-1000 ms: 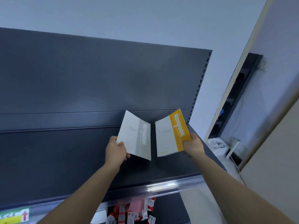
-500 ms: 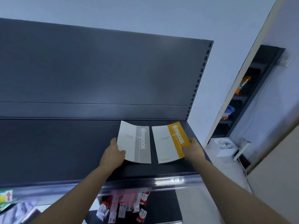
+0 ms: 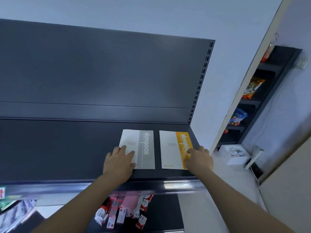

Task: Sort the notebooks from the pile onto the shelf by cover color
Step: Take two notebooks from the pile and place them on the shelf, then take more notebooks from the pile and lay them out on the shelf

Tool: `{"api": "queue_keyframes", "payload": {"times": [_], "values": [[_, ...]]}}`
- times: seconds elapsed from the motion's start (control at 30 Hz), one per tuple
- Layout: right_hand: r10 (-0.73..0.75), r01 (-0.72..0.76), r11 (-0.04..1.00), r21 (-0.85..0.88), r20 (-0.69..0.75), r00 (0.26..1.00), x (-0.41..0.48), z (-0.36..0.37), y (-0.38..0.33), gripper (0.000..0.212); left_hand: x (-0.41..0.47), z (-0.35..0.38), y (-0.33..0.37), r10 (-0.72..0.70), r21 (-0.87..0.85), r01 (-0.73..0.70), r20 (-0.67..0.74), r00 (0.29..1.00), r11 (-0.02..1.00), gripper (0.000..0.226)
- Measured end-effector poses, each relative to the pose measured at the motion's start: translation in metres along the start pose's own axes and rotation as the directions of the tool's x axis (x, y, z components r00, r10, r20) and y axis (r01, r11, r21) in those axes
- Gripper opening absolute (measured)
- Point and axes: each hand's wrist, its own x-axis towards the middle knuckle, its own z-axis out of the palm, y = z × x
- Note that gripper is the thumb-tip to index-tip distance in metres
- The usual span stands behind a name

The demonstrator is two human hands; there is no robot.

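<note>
While under 2 hands (image 3: 118,163) (image 3: 200,159), 1 grey ntbk (image 3: 145,148), 1 yellow ntbk (image 3: 170,148)

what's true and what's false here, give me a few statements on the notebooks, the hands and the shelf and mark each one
1. The grey notebook lies flat on the shelf. True.
2. The yellow notebook is stacked on the grey one. False: they lie side by side with a gap between them, the yellow one on the right.
3. The left hand rests on the grey notebook's near left corner. True.
4. The right hand holds the yellow notebook up off the shelf. False: that notebook lies flat and the hand touches its right edge.
5. Small red and white boxes lie on the level below. True.
</note>
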Motion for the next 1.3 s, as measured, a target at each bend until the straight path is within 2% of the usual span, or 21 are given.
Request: {"api": "queue_keyframes", "payload": {"times": [0.07,0.13,0.57,0.7,0.8,1.0,1.3], "values": [[-0.125,0.125,0.992,0.002,0.020,0.992,0.000,0.005,-0.005,0.044,-0.002,0.004,0.005,0.014,-0.020,-0.012,0.058,0.998,1.000,0.049],[-0.184,0.184,0.983,0.001,0.076,0.980,0.000,0.009,-0.009,0.050,-0.003,0.007,0.004,0.009,-0.026,-0.007,0.076,0.997,1.000,0.048],[-0.200,0.198,0.980,0.024,0.102,0.975,0.000,0.006,-0.002,0.048,-0.002,0.006,0.001,-0.011,-0.089,0.018,0.079,0.997,0.996,0.042],[-0.265,0.266,0.964,-0.011,0.067,0.962,-0.001,0.004,-0.009,0.047,-0.006,0.000,-0.001,-0.039,-0.104,0.044,0.050,0.998,0.994,0.044],[-0.334,0.335,0.942,-0.016,0.034,0.942,-0.001,0.000,-0.022,0.046,-0.014,-0.008,-0.010,-0.063,-0.049,0.064,0.030,0.998,0.997,0.046],[-0.499,0.497,0.864,-0.080,-0.016,0.866,-0.011,-0.008,-0.079,0.042,-0.044,-0.030,-0.053,-0.160,0.065,0.163,-0.048,0.986,0.984,0.036],[-0.757,0.746,0.652,-0.136,-0.059,0.651,-0.049,-0.022,-0.214,0.042,-0.102,-0.050,-0.156,-0.357,0.186,0.375,-0.122,0.926,0.908,0.029]]}}
